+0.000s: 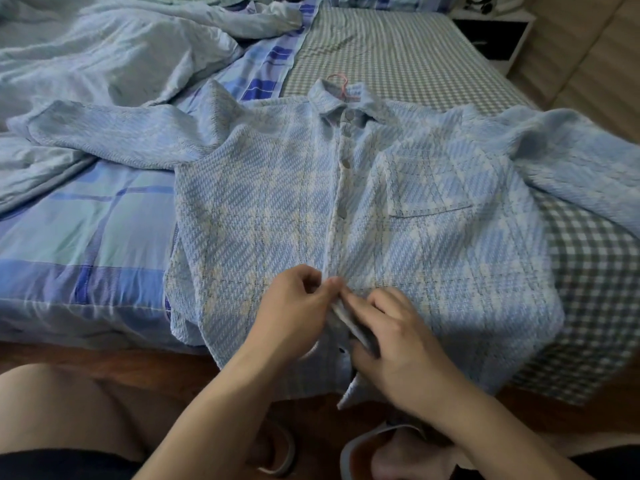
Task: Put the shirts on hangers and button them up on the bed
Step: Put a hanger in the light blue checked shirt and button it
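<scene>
Blue woven shirt (363, 202) lies flat, front up, mid-bed (433, 53); long axis runs 12 to 6, collar at 12, hem at 6 over the edge. Pink hanger (341, 85) hook shows at the collar. Left hand (294, 306) and right hand (398, 341) pinch the placket near the hem. Advice: align edges, hold the buttonhole taut, then push the button through sideways.

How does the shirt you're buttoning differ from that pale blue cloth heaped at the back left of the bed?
The shirt lies spread flat, front up; the pale blue cloth is bunched in folds. The shirt has a woven plaid pattern, buttons and a chest pocket; the cloth looks plain. Both hands, left hand and right hand, pinch the shirt's front edge; neither touches the cloth. Both are light blue.
</scene>
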